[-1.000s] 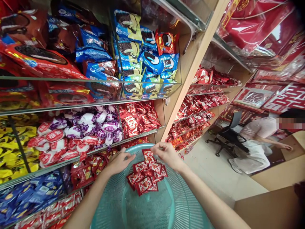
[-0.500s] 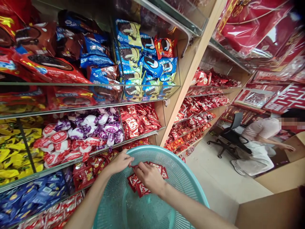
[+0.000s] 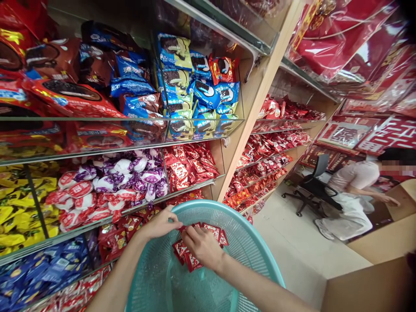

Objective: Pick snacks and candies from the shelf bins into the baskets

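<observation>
In the basket (image 3: 242,234), cut off at six o'clock, red packets (image 3: 192,261) toward twelve are partly covered by the right hand (image 3: 204,247), whose grip cannot be told because its fingertips are hidden, while the left hand (image 3: 163,224) is held half-curled by the rim (image 3: 227,207) at eleven, its grip equally unclear.

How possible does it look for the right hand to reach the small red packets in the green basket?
Yes, it seems so: the right hand is directly over the small red packets, and the open-topped green basket leaves the way free.
</observation>
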Demonstrator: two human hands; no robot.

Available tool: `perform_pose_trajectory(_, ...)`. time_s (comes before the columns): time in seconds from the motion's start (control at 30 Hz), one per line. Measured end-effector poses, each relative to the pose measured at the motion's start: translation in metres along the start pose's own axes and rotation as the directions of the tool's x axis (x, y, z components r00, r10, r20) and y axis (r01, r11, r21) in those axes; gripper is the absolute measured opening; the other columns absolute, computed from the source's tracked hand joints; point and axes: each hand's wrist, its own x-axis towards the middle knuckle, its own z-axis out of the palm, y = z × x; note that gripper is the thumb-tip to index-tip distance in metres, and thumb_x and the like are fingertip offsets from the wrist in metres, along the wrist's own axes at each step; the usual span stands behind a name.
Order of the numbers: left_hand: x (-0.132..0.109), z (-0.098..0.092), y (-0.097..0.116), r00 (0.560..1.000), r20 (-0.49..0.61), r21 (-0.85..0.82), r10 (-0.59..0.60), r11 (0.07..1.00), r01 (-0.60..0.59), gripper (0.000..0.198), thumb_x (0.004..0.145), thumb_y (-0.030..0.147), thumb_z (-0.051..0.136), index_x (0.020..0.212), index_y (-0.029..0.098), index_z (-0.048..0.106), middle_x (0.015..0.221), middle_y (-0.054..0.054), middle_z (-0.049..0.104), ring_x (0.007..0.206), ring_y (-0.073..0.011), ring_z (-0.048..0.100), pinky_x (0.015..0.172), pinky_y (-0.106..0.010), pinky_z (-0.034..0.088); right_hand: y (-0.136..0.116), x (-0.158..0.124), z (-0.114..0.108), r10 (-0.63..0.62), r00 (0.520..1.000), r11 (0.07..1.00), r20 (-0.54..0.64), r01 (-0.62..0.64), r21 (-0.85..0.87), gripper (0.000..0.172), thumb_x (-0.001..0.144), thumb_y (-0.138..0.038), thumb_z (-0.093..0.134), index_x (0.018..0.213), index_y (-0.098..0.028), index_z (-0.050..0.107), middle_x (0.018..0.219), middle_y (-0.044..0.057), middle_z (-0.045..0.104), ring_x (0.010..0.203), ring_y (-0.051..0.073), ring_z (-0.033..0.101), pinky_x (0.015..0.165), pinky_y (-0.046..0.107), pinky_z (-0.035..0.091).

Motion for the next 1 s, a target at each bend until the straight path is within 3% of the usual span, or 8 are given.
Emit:
perform_pose_trajectory(0.1,-0.001,-0.001,-0.002,0.999,0.03,-0.056,0.044,0.998,-0.042,0.03,0.075,0.049,0.056,0.066,0.021,0.065,0.085,-0.002,0.063,0.111,-0.0232,0.05,0.101,-0.031,0.032,0.0,0.001,-0.001,0.036,0.999,0.994,-0.012,-0.035,0.105,0.024,0.096,-0.029,0.038,0.087,-0.017,0.058,0.079,0.003,0.058,0.065,0.015,0.052,0.054,0.028,0.038)
perform_pose_trajectory(0.2,-0.002,-0.003,0.0,0.997,0.027,-0.076,0.073,0.995,-0.071,0.031,0.076,0.049,0.053,0.068,0.021,0.064,0.081,0.0,0.062,0.098,-0.02,0.054,0.094,-0.03,0.037,0.011,0.002,-0.006,0.312,0.95,0.892,-0.027,-0.283,0.352,0.032,0.095,-0.039,0.037,0.088,-0.017,0.06,0.083,0.004,0.06,0.07,0.013,0.056,0.06,0.025,0.04)
perform_pose_trajectory(0.3,-0.003,-0.004,0.003,0.997,0.021,-0.089,0.076,0.993,-0.074,0.032,0.076,0.049,0.053,0.067,0.02,0.063,0.081,0.001,0.061,0.096,-0.0191,0.054,0.092,-0.029,0.038,0.031,0.002,-0.006,0.659,0.751,0.589,0.037,-0.546,0.596,0.034,0.094,-0.042,0.039,0.088,-0.017,0.061,0.086,0.004,0.061,0.076,0.014,0.056,0.068,0.025,0.042)
perform_pose_trajectory(0.37,-0.003,-0.004,0.003,0.996,0.025,-0.1,0.081,0.992,-0.078,0.032,0.076,0.049,0.053,0.067,0.02,0.063,0.08,0.001,0.062,0.101,-0.0201,0.053,0.095,-0.029,0.036,0.042,0.001,-0.001,0.741,0.641,0.346,0.2,-0.62,0.704,0.039,0.09,-0.05,0.043,0.081,-0.017,0.062,0.076,0.002,0.06,0.067,0.013,0.055,0.062,0.025,0.041)
perform_pose_trajectory(0.47,-0.003,-0.004,0.002,0.997,0.023,-0.121,0.074,0.99,-0.071,0.032,0.076,0.05,0.052,0.069,0.021,0.063,0.083,0.001,0.065,0.106,-0.021,0.052,0.099,-0.03,0.034,0.047,-0.005,0.006,0.572,0.588,-0.036,0.572,-0.679,0.733,0.045,0.078,-0.061,0.054,0.079,-0.016,0.06,0.056,-0.004,0.053,0.047,0.01,0.046,0.046,0.023,0.035)
perform_pose_trajectory(0.53,-0.003,-0.003,0.0,0.997,0.023,-0.131,0.069,0.989,-0.066,0.031,0.076,0.05,0.052,0.069,0.022,0.063,0.085,0.0,0.066,0.112,-0.0215,0.05,0.103,-0.031,0.031,0.045,-0.008,0.01,0.421,0.59,-0.172,0.689,-0.694,0.699,0.046,0.069,-0.061,0.064,0.077,-0.016,0.059,0.05,-0.007,0.05,0.041,0.007,0.04,0.041,0.021,0.029)
perform_pose_trajectory(0.77,-0.003,-0.004,-0.001,0.997,0.028,-0.146,0.065,0.987,-0.06,0.03,0.077,0.05,0.053,0.068,0.022,0.061,0.087,0.0,0.067,0.12,-0.0225,0.046,0.106,-0.032,0.029,0.044,-0.013,0.012,0.329,0.59,-0.261,0.737,-0.693,0.672,0.046,0.059,-0.057,0.073,0.066,-0.014,0.058,0.043,-0.007,0.051,0.036,0.003,0.035,0.038,0.019,0.021)
perform_pose_trajectory(1.0,-0.002,-0.004,-0.002,0.996,0.035,-0.11,0.077,0.991,-0.073,0.031,0.078,0.05,0.051,0.067,0.022,0.06,0.084,0.0,0.066,0.116,-0.0219,0.048,0.102,-0.031,0.032,0.058,-0.015,-0.003,0.192,0.572,-0.487,0.798,-0.65,0.583,0.037,0.053,-0.038,0.083,0.071,-0.013,0.063,0.059,-0.003,0.062,0.045,0.003,0.049,0.043,0.015,0.035)
